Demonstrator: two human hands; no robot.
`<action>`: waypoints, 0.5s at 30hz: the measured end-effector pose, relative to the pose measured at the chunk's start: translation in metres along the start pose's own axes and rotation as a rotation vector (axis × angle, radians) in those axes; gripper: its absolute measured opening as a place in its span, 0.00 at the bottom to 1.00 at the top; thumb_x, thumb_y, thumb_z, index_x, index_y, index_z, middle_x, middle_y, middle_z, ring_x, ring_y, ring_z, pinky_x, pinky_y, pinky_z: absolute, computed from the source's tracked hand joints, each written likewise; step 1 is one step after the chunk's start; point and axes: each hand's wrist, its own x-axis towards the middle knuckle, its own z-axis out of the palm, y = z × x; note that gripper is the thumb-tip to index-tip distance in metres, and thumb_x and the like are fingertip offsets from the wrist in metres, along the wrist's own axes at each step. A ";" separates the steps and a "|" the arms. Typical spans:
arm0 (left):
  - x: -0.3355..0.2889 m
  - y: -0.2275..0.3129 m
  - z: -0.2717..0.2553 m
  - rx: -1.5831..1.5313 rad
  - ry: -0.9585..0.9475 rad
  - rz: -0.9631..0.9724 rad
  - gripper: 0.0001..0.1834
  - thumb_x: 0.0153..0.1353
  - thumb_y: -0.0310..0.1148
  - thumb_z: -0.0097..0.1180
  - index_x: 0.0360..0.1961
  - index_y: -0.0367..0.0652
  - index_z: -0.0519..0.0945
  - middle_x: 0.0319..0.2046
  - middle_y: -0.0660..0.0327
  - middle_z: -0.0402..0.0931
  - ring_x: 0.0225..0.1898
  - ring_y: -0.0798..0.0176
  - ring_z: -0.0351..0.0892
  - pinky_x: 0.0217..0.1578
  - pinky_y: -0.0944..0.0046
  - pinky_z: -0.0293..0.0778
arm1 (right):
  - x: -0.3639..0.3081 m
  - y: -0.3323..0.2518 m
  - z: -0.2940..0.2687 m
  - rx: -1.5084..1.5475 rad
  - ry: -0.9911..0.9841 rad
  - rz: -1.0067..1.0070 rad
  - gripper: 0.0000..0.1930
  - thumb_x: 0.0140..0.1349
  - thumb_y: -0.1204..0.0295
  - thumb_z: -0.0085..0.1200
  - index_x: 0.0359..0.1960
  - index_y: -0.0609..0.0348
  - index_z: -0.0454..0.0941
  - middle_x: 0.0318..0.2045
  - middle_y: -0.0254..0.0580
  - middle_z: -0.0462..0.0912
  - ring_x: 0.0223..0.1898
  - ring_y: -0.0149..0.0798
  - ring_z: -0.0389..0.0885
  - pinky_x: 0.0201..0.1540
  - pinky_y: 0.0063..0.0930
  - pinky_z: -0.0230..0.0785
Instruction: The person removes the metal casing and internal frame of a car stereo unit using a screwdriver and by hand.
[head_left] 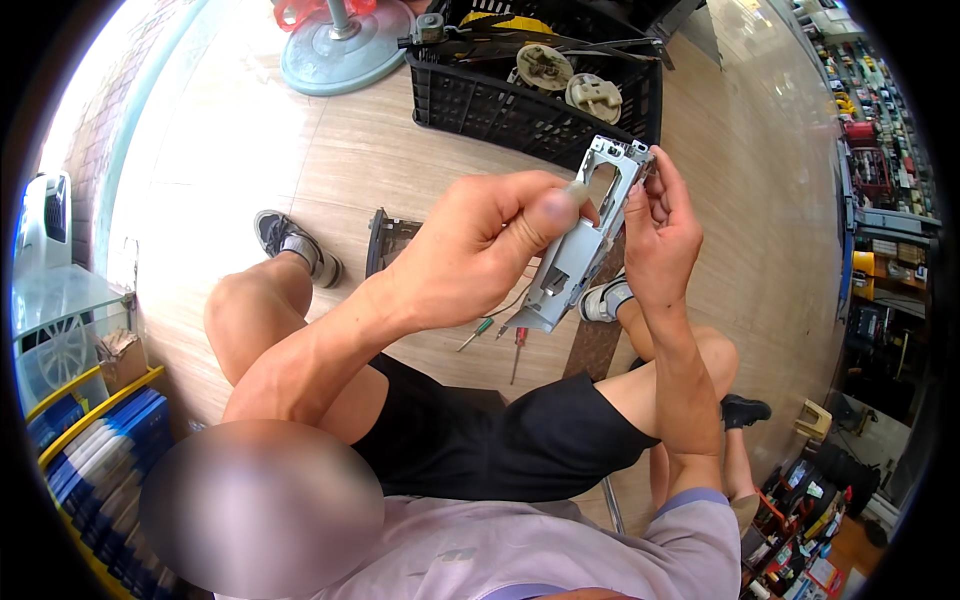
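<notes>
A silvery sheet-metal frame [572, 254], long and narrow with cut-outs, is raised at a slant above my lap. Along its upper right edge, my right hand [662, 235] grips it between thumb and fingers. My left hand [480, 245] is closed in a pinch over the frame's left side. A small pale bit shows at its fingertips, too blurred to name. Below the frame, a green-handled screwdriver [475, 334] and a red-handled screwdriver [519, 345] lie on the floor. Partly behind my left wrist is a black part [384, 240] like a housing.
A black plastic crate [480, 112] holding round cream-coloured parts [595, 98] stands just beyond the frame. To its left is a round grey stand base [345, 55]. A yellow-edged rack [105, 450] stands at left. Another person's black shoe [746, 410] and crowded shelves are at right.
</notes>
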 end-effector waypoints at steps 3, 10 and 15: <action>0.000 0.001 0.000 -0.029 -0.002 -0.014 0.21 0.80 0.43 0.43 0.48 0.34 0.81 0.32 0.65 0.82 0.34 0.77 0.76 0.35 0.73 0.73 | 0.000 0.001 0.001 0.004 -0.001 0.007 0.24 0.72 0.72 0.57 0.66 0.70 0.68 0.50 0.47 0.83 0.47 0.31 0.82 0.50 0.24 0.75; -0.001 0.003 0.002 -0.042 0.045 -0.003 0.20 0.78 0.41 0.47 0.47 0.33 0.82 0.27 0.61 0.80 0.31 0.73 0.73 0.33 0.65 0.74 | 0.001 0.001 0.002 0.013 0.006 -0.031 0.24 0.72 0.72 0.57 0.66 0.70 0.68 0.50 0.48 0.82 0.49 0.32 0.81 0.53 0.25 0.74; -0.001 0.005 -0.001 0.015 0.004 0.009 0.22 0.79 0.44 0.44 0.47 0.35 0.82 0.30 0.65 0.81 0.34 0.76 0.75 0.35 0.72 0.72 | 0.002 0.002 0.003 0.040 0.013 -0.038 0.25 0.72 0.71 0.57 0.66 0.70 0.68 0.51 0.48 0.82 0.49 0.33 0.81 0.53 0.26 0.74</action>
